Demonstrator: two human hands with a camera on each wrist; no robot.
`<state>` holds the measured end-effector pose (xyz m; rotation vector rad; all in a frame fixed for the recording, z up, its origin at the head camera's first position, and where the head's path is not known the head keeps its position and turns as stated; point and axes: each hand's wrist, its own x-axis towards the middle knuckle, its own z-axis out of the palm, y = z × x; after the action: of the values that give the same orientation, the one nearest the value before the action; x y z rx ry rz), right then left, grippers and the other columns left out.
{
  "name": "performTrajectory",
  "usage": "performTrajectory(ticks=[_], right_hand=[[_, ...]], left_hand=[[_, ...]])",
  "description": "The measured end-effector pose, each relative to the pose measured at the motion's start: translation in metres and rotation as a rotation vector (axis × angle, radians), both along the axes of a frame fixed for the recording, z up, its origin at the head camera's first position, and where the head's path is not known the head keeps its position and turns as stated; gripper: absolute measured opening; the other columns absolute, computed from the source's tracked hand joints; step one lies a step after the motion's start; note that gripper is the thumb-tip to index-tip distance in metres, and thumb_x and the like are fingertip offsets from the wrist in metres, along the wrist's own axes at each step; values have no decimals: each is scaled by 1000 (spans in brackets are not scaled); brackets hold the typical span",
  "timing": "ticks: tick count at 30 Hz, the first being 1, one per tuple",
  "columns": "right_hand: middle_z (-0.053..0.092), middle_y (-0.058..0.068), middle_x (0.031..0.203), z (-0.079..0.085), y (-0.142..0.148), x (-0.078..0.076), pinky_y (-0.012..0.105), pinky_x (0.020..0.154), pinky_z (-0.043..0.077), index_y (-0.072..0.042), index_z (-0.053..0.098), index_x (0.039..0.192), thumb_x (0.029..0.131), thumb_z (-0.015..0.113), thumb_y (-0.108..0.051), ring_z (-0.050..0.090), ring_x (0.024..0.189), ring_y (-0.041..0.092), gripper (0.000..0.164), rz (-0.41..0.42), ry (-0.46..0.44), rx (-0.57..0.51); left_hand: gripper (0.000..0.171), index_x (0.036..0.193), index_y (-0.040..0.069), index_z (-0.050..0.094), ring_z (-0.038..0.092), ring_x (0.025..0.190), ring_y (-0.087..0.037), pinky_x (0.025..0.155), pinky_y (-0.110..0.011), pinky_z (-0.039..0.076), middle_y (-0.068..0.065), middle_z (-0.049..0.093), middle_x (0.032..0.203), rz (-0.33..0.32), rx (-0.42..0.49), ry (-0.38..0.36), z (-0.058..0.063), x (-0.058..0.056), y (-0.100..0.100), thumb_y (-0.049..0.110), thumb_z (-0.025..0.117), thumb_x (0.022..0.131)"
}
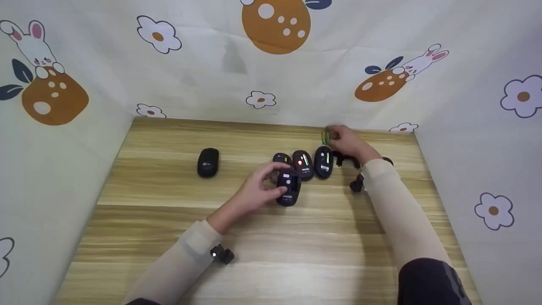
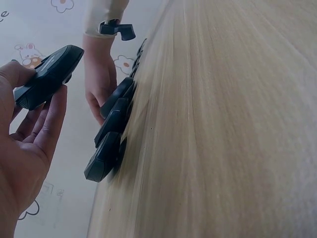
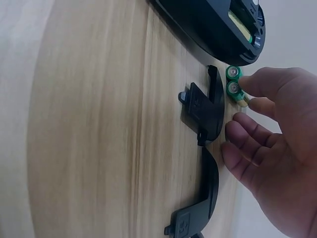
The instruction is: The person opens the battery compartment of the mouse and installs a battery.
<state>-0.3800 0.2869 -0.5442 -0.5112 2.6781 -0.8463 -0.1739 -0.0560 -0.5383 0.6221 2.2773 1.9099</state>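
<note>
Two hands [image 1: 253, 190], five black mice [image 1: 323, 164], two loose green batteries [image 3: 233, 88]

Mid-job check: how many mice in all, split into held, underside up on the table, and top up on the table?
Held mouse, in the left hand: 1
Underside-up mice, side by side on the table: 3
Top-up mouse, apart from that row: 1
Total: 5
</note>
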Motion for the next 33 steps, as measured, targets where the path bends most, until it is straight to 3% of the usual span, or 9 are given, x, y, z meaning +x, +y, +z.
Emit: performTrajectory(ticks=[9,17,21,28,33], right_hand=[[64,26,124,-3,2,0,49,99,52,8,55,155,103,68,-4,59,108,34,54,-17,-15,-34],[65,23,114,-2,6,7,25,66,51,2,57,143,99,77,2,58,87,23,48,-91,-61,-190],[67,23,115,-7,7,8,26,69,52,1,59,139,97,78,5,61,92,26,47,-132,-34,-254],[66,18,111,-17,9,17,23,78,52,3,64,139,97,75,7,63,96,22,43,-217,84,-327],[64,19,105,-13,4,26,21,75,53,8,67,134,98,75,9,62,92,21,36,-260,150,-471]], left_hand=[[58,146,19,67,64,116,-26,88,-44,66,-6,64,144,9,-13,2,1,0,0,3,85,93],[58,146,19,67,65,115,-27,86,-42,66,-7,63,143,7,-8,4,-1,0,0,4,85,93],[58,146,20,67,65,115,-27,86,-42,66,-7,63,143,7,-10,-2,-1,0,0,4,85,93],[57,145,16,68,64,110,-25,101,-47,58,-6,66,137,5,-7,20,0,-1,0,4,85,92],[58,146,18,68,64,114,-25,100,-48,61,-6,65,141,8,11,-6,-1,-1,0,4,85,93]])
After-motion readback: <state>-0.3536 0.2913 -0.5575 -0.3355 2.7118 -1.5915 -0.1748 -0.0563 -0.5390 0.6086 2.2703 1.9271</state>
